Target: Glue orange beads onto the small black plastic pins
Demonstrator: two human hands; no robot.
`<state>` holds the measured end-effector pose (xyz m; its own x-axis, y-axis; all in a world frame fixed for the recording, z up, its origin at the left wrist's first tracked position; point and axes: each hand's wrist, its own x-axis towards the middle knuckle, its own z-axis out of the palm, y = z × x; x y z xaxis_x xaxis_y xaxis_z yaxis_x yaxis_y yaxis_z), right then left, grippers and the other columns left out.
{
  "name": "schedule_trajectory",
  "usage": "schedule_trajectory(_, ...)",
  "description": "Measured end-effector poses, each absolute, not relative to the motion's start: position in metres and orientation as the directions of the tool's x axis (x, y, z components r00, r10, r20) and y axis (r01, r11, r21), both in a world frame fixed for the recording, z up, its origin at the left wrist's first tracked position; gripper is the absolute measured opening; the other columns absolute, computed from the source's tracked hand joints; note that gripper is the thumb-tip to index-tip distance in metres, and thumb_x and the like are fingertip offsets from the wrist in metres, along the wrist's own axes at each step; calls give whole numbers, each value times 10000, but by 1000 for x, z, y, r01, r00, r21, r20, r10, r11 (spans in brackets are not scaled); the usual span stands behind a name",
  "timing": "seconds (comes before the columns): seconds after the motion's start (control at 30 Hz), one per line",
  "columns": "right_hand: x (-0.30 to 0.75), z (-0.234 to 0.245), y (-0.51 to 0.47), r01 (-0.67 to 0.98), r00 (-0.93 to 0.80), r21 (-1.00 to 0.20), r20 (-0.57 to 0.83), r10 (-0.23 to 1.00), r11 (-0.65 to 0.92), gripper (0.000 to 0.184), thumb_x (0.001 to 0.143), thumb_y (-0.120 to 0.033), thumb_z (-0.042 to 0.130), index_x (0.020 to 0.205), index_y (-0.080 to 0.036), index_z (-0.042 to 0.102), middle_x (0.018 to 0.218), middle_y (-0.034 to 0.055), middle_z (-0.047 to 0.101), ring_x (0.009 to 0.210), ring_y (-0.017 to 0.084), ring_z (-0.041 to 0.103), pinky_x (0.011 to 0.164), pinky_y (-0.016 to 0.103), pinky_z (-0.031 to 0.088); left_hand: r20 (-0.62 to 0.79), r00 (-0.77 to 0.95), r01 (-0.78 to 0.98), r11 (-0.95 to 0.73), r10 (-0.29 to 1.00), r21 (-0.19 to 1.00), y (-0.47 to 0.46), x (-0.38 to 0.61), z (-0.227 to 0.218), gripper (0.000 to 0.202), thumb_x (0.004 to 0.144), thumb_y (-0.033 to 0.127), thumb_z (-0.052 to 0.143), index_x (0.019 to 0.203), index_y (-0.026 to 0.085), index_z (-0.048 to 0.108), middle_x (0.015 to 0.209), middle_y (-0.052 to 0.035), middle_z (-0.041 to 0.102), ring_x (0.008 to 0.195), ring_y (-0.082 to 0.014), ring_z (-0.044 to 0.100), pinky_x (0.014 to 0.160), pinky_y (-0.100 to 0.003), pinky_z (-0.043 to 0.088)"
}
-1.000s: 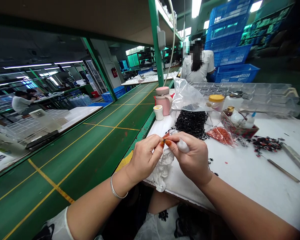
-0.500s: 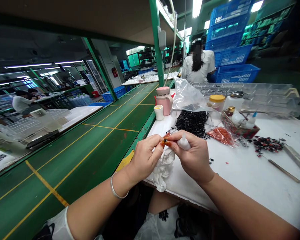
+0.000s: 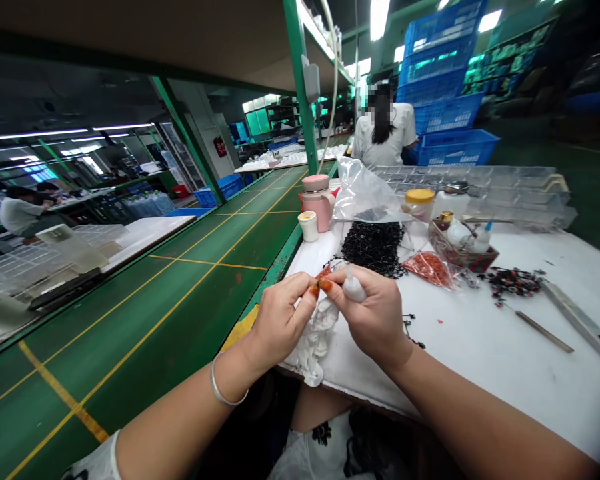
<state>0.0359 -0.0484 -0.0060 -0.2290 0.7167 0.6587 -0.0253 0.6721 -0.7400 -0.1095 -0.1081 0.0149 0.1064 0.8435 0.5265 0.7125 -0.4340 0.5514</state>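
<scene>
My left hand and my right hand meet at the near left corner of the white table. Their fingertips pinch together a tiny part, too small to name. In the palm of my right hand lies a small white squeeze bottle, its nozzle pointing up. Under both hands lies a crumpled white cloth. Just beyond them a pile of small black parts spills from a clear plastic bag. A bag of small red parts lies to its right.
A pink mug and a small white cup stand at the table's far left. A box of little bottles, mixed black-red parts, metal strips and clear trays lie right. A green conveyor runs left. A person sits ahead.
My hands stay pinched together on the tiny part. The whole view has shifted a little left and down; nothing on the table has moved.
</scene>
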Motion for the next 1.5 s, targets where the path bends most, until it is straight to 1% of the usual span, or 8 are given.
schedule_trajectory(0.23,36,-3,-49,-55,-238,-731,672,702,681,57,818,-155,661,811,-198,699,809,20,720,746,154,656,716,279,498,481,54,704,-375,875,603,-109,-109,18,318,978,301,396,696,186,490,667,11,499,626,-127,469,610,-268,345)
schedule_trajectory(0.67,35,-5,-47,-124,-253,-789,612,749,602,91,842,-268,677,788,-203,713,756,10,711,704,154,637,661,278,483,498,71,706,-397,864,587,-108,-110,16,333,980,320,402,696,183,508,643,12,482,621,-128,449,615,-270,335)
schedule_trajectory(0.9,36,-4,-50,-95,-232,-782,619,751,615,85,841,-240,663,790,-206,722,761,19,726,703,162,655,655,281,489,511,65,664,-419,857,619,-106,-111,13,301,981,303,424,727,180,528,700,-4,534,677,-135,497,663,-270,373)
schedule_trajectory(1.03,36,-2,-49,-82,-217,-763,641,736,641,62,835,-224,666,808,-206,718,763,15,715,694,154,644,658,277,490,462,27,554,-398,886,731,-103,-113,13,292,978,349,455,790,170,588,752,-18,557,728,-143,521,704,-274,405)
schedule_trajectory(1.2,36,-2,-48,-57,-206,-740,666,717,671,55,826,-189,658,814,-213,706,783,15,716,714,160,652,678,283,499,292,-43,255,-272,955,928,-102,-112,18,249,915,395,576,879,164,661,919,-57,634,863,-169,579,746,-265,487)
schedule_trajectory(1.27,36,-2,-47,-58,-198,-727,680,706,684,67,820,-167,653,818,-212,703,789,16,712,723,161,652,689,284,502,249,-52,169,-238,967,957,-101,-112,19,225,894,384,615,885,169,682,948,-59,645,893,-168,584,758,-257,501)
schedule_trajectory(1.37,37,-1,-44,-63,-174,-715,695,698,697,83,818,-151,645,832,-206,705,802,19,713,736,158,654,703,280,505,216,-49,86,-211,975,974,-97,-111,19,179,874,346,656,865,173,699,837,-26,618,794,-126,560,732,-229,498)
schedule_trajectory(1.5,40,0,-37,-53,-135,-705,706,695,707,98,820,-141,632,837,-197,710,838,28,728,764,158,662,725,277,511,177,-47,58,-174,983,983,-86,-110,21,181,839,348,701,851,169,720,788,-14,600,739,-106,542,695,-211,500)
